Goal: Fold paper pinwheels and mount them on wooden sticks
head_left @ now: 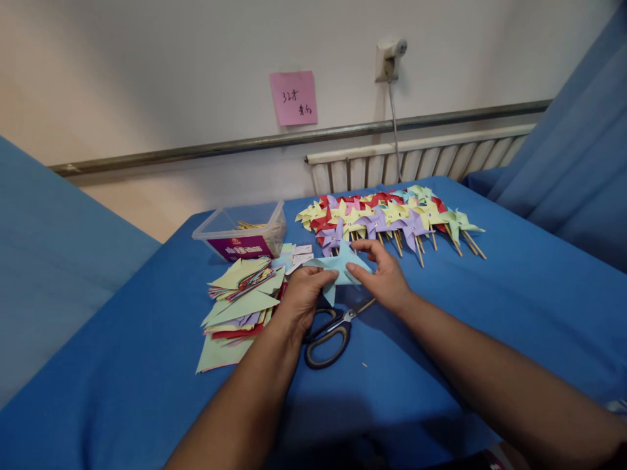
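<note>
A light blue paper pinwheel point(341, 264) is held up between my two hands, its blades partly folded in. My left hand point(307, 292) pinches its left side with the thumb on top. On the other side, my right hand point(385, 274) grips a blade between thumb and fingers. Dark-handled scissors point(337, 333) lie on the table just below the paper, their blades pointing to the upper right. To the left of my left hand is a pile of coloured paper sheets point(240, 307), some folded or cut. Whether a pin sits in the pinwheel's middle is hidden.
Finished pinwheels point(377, 219) on wooden sticks lie heaped at the back right. A clear plastic box point(245, 228) with sticks stands at the back left. Blue cloth covers the table point(431, 352). Behind it are a metal rail point(235, 147) and a radiator point(421, 156).
</note>
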Tool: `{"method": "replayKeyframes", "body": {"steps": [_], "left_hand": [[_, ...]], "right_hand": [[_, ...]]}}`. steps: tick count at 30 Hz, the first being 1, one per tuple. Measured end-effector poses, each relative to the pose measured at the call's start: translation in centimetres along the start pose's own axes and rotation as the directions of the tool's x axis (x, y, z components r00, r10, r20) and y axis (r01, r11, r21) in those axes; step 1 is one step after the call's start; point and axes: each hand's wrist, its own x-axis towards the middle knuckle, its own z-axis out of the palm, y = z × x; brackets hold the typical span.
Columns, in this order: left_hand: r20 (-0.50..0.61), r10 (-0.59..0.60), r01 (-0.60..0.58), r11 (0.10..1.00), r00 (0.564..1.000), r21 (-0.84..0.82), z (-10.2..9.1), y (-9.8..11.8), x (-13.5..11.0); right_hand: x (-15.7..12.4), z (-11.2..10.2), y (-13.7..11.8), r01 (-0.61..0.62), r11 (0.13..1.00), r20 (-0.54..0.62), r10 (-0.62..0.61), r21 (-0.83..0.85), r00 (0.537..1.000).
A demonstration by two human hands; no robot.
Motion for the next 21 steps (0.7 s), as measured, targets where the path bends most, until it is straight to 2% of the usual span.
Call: {"method": "replayKeyframes", "body": {"steps": [3, 5, 7, 9, 11, 13, 16, 19, 21], "left_hand": [[0.101, -0.048, 0.035, 0.991, 0.994, 0.129, -0.5, 0.6, -0.2], [0.166, -0.07, 0.025, 0.966, 0.984, 0.259, -0.8, 0.9, -0.3], [0.218, -0.053, -0.037, 0.92, 0.975, 0.391, -1.0, 1.1, -0.4], [0.255, -0.028, -0.104, 0.866, 0.967, 0.488, -1.1, 1.2, -0.5], [0.28, -0.032, -0.132, 0.828, 0.959, 0.545, -1.2, 1.2, -0.5], [0.302, -0.051, -0.138, 0.807, 0.952, 0.573, -1.2, 1.1, -0.4], [0.331, -0.057, -0.155, 0.8, 0.942, 0.58, -1.4, 1.2, -0.4], [0.336, -0.026, -0.176, 0.813, 0.942, 0.556, -1.5, 1.2, -0.5], [0.307, 0.01, -0.181, 0.827, 0.952, 0.533, -1.4, 1.2, -0.6]], "right_hand": [[0.7, -0.9, -0.1, -0.063, 0.991, 0.064, 0.056, 0.114, 0.996], [1.0, -1.5, -0.1, -0.081, 0.981, 0.174, 0.051, 0.174, 0.983], [1.1, -1.9, -0.2, -0.116, 0.975, 0.334, 0.048, 0.188, 0.942], [0.9, -2.0, -0.3, -0.175, 0.972, 0.477, 0.079, 0.16, 0.875], [0.7, -1.9, -0.3, -0.237, 0.963, 0.559, 0.127, 0.128, 0.819], [0.5, -1.8, -0.3, -0.279, 0.953, 0.592, 0.157, 0.12, 0.791], [0.4, -1.5, -0.3, -0.326, 0.935, 0.606, 0.181, 0.139, 0.775], [0.3, -1.4, -0.2, -0.349, 0.922, 0.602, 0.185, 0.166, 0.777], [0.2, -1.2, 0.0, -0.345, 0.918, 0.571, 0.18, 0.196, 0.801]]}}
